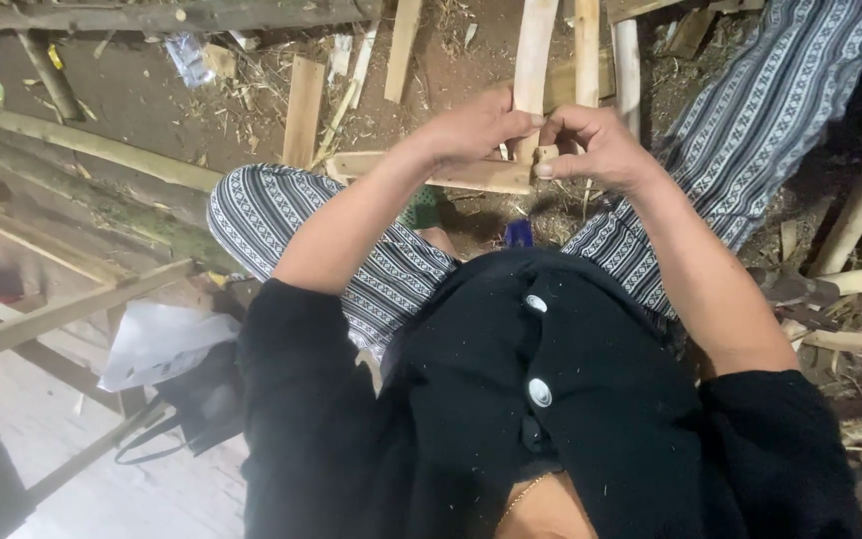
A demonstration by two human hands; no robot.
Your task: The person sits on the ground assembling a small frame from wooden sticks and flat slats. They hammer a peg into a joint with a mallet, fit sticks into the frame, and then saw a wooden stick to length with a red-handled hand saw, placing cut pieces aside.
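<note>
Head view, looking straight down past black top w/ round buttons (539, 391) and striped trousers (281, 215) to dirt ground. Left hand (476, 130) and right hand (596, 145) brought together out front, fingertips nearly touching across a thin wood slat (534, 60). Slat's long axis running away from body, roughly upright in frame w/ slight tilt right at far end; near end sitting right between the two hands, rest stretching off beyond fingers toward top edge. Left fingers curled and pinched on slat's near end from left side. Right fingers bunched together, thumb and forefinger closed on a small pale bit at that same end; whether a separate piece or slat's own tip, can't tell. Both hands about equally near, neither leading. Just under hands, a wider plank (431, 172) lying crosswise, left-right, across the lap gap betw. knees. More loose slats (303, 110) scattered on ground beyond, most pointing away too. White paper sheet (157, 339) on dark bag at lower left, beside a rough timber frame (52, 314).
</note>
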